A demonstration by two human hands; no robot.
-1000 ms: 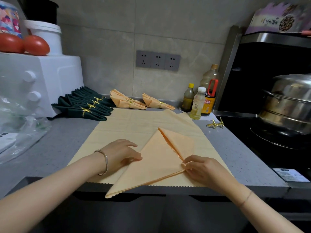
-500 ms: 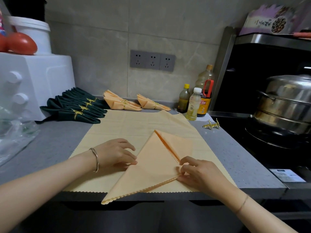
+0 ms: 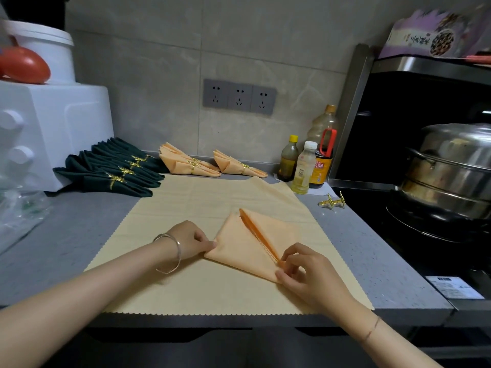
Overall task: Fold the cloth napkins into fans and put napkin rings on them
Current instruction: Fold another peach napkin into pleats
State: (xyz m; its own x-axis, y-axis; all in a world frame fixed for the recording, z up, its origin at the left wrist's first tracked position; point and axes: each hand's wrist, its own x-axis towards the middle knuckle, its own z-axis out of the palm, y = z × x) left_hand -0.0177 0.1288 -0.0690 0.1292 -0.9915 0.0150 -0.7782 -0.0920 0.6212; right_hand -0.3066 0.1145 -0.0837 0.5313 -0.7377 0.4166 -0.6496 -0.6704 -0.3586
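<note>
Pinching the folded orange napkin (image 3: 247, 243) at two corners: with the left hand (image 3: 191, 240) closed on the leftmost tip between thumb and fingers, and with the right hand (image 3: 305, 272) nipping the near tip, right at the end of the zigzag-edged centre fold. Lying flat between the two hands, on top of a larger pale cloth (image 3: 212, 288) spread over the counter (image 3: 372, 248). Shaped roughly like a kite, with the long axis following the darker central fold, from the right hand's fingertips away and slightly leftward to a far tip beyond both hands. Pointing away from the body at that far tip; widest across the span from the left hand rightward. Likely to handle as light, thin and limp: too soft to hold a crease without pressing, apt to slide over the cloth beneath and to spring open on release. Best taken at corners and along fold lines, pinching through every layer at once to prevent creeping; no need for force, nothing breakable here. For pleating into a fan, probably worth starting from one tip and flattening each pleat with the fingertips. Waiting well beyond the right hand: gold napkin rings (image 3: 333, 203). Far ahead of the left hand: orange fans (image 3: 190, 166) and green fans (image 3: 117, 173), already ringed.
</note>
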